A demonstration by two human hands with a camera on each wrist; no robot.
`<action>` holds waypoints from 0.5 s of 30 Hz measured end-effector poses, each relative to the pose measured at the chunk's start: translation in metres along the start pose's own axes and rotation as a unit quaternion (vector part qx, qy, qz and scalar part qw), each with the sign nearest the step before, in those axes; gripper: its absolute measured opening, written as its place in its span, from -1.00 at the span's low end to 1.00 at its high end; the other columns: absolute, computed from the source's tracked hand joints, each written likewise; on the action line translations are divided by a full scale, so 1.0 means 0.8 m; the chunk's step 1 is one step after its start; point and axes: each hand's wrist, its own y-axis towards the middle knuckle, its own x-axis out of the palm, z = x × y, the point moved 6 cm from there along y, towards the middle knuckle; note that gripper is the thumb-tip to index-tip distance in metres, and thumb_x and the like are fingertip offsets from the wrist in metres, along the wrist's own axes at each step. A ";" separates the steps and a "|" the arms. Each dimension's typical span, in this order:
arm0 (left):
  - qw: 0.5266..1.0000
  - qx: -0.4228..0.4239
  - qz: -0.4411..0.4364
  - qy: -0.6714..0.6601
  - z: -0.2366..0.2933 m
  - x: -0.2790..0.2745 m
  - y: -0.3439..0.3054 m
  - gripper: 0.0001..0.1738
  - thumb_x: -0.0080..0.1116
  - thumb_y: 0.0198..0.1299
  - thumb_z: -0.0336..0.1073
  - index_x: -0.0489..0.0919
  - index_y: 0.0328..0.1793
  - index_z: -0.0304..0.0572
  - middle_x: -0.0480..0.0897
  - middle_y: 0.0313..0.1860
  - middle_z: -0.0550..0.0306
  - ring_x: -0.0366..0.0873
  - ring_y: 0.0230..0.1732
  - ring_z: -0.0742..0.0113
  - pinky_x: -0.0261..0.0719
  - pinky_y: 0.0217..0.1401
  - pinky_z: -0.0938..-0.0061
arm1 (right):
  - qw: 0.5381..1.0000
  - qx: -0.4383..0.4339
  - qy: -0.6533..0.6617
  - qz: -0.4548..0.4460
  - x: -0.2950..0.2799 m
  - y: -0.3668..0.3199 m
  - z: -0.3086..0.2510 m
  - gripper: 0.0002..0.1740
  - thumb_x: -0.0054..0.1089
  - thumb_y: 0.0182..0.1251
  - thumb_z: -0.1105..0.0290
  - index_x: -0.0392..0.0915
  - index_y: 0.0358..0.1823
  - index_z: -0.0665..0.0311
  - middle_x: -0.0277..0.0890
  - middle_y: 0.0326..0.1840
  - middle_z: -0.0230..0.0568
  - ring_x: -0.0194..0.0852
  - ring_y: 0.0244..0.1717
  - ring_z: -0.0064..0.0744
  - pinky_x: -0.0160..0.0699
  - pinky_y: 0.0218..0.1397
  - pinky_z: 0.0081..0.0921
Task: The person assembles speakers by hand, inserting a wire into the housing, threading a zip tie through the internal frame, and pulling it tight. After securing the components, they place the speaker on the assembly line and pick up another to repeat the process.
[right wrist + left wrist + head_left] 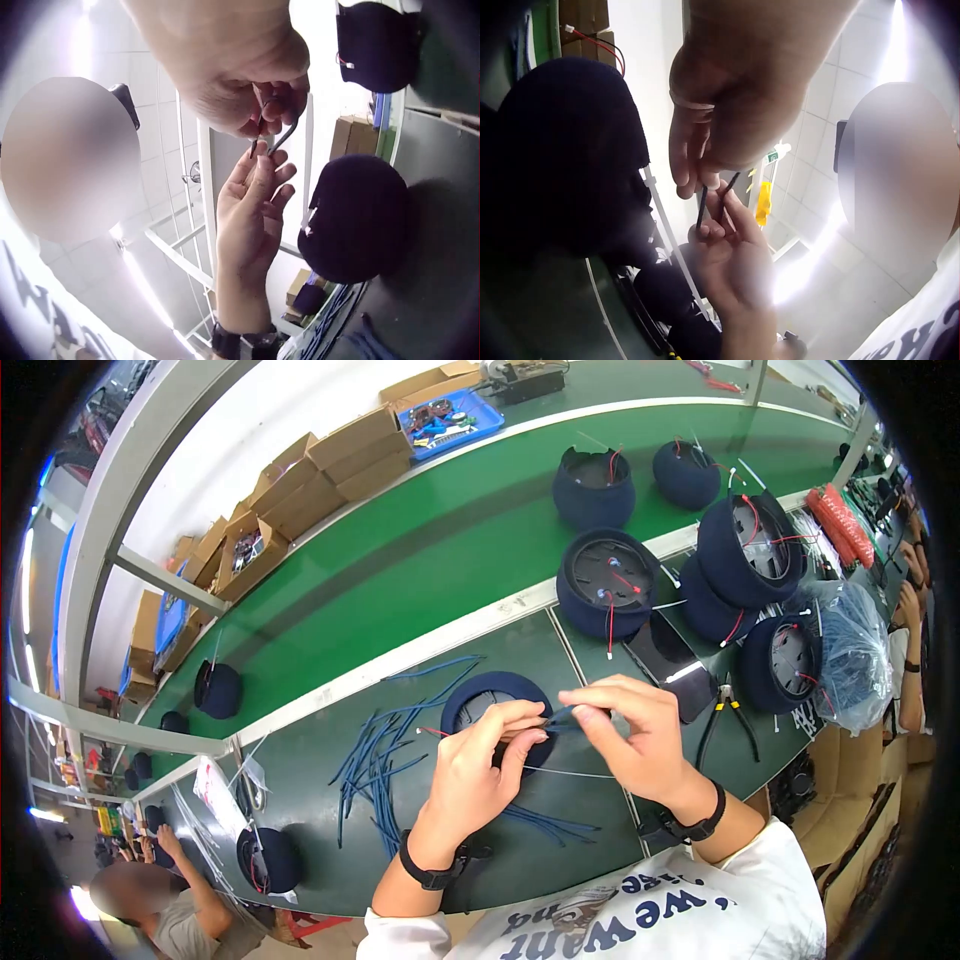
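Both hands meet above a navy, fabric-covered round housing (497,683) on the bench. My left hand (478,758) and my right hand (640,738) pinch a short dark blue cord (292,132) between thumb and fingers. In the right wrist view the cord bends in a loop out of the right hand's fingers, down to the left fingertips. From the left wrist, two dark lengths of it show between the hands. The housing stands with its hollow side up, partly hidden by the left hand. A thin white cable tie (676,251) sticks out from it.
Loose dark blue cords (375,775) lie left of the housing. Several similar housings (607,585) with red wires stand at the right, near yellow-handled pliers (728,712), a black glossy panel (672,660) and a plastic bag (855,655). Another person (150,905) sits at lower left.
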 end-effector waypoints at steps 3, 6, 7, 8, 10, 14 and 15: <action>0.999 0.017 -0.002 0.027 0.003 -0.001 0.000 -0.74 0.40 0.31 -0.59 0.68 0.10 -0.33 0.87 -0.16 -0.01 0.90 -0.10 0.27 0.78 -0.15 0.53 | 0.999 -0.023 -0.047 -0.002 0.006 -0.003 0.003 -0.79 0.41 0.40 0.56 0.81 0.02 0.31 0.78 -0.15 -0.18 0.59 -0.45 -0.59 0.53 -0.39 -0.58; 0.999 0.021 0.007 0.044 0.000 -0.003 -0.001 -0.77 0.42 0.29 -0.58 0.71 0.06 -0.31 0.87 -0.22 0.02 0.90 -0.16 0.29 0.77 -0.17 0.54 | 0.998 -0.013 -0.052 -0.015 0.010 -0.006 0.011 -0.76 0.45 0.35 0.57 0.81 0.03 0.28 0.78 -0.15 -0.19 0.56 -0.49 -0.60 0.50 -0.44 -0.59; 0.998 0.025 0.007 0.050 -0.001 -0.004 -0.002 -0.78 0.42 0.28 -0.58 0.72 0.03 -0.30 0.87 -0.23 0.02 0.90 -0.18 0.29 0.77 -0.18 0.54 | 0.998 0.000 -0.054 -0.020 0.010 -0.005 0.009 -0.75 0.46 0.34 0.57 0.81 0.03 0.27 0.78 -0.16 -0.20 0.57 -0.49 -0.61 0.50 -0.45 -0.59; 0.998 0.028 0.006 0.056 -0.001 -0.006 -0.001 -0.80 0.43 0.28 -0.58 0.73 0.01 -0.30 0.87 -0.25 0.02 0.90 -0.20 0.30 0.76 -0.18 0.54 | 0.998 0.012 -0.056 -0.025 0.010 -0.005 0.009 -0.75 0.46 0.33 0.57 0.81 0.03 0.27 0.78 -0.17 -0.20 0.58 -0.48 -0.62 0.49 -0.46 -0.59; 0.998 0.032 0.007 0.061 -0.001 -0.007 0.000 -0.83 0.44 0.26 -0.58 0.75 -0.04 -0.29 0.87 -0.27 0.02 0.89 -0.24 0.30 0.76 -0.20 0.54 | 0.998 0.009 -0.050 -0.026 0.013 -0.005 0.008 -0.75 0.48 0.31 0.56 0.81 0.02 0.25 0.80 -0.16 -0.20 0.61 -0.46 -0.54 0.53 -0.41 -0.55; 0.999 0.010 0.004 0.046 0.000 -0.008 0.001 -0.85 0.45 0.25 -0.56 0.76 -0.07 -0.30 0.87 -0.27 0.02 0.89 -0.27 0.28 0.75 -0.20 0.54 | 0.995 -0.086 -0.049 -0.015 0.017 -0.004 -0.003 -0.74 0.53 0.28 0.54 0.82 -0.01 0.21 0.84 -0.14 -0.22 0.65 -0.40 -0.36 0.58 -0.26 -0.46; 0.999 0.000 0.001 0.041 -0.001 -0.008 0.001 -0.85 0.46 0.25 -0.56 0.76 -0.07 -0.31 0.87 -0.26 0.02 0.89 -0.27 0.27 0.75 -0.19 0.54 | 0.993 -0.100 -0.065 -0.016 0.019 -0.006 -0.001 -0.74 0.54 0.26 0.53 0.82 -0.02 0.20 0.84 -0.14 -0.23 0.67 -0.37 -0.33 0.58 -0.23 -0.44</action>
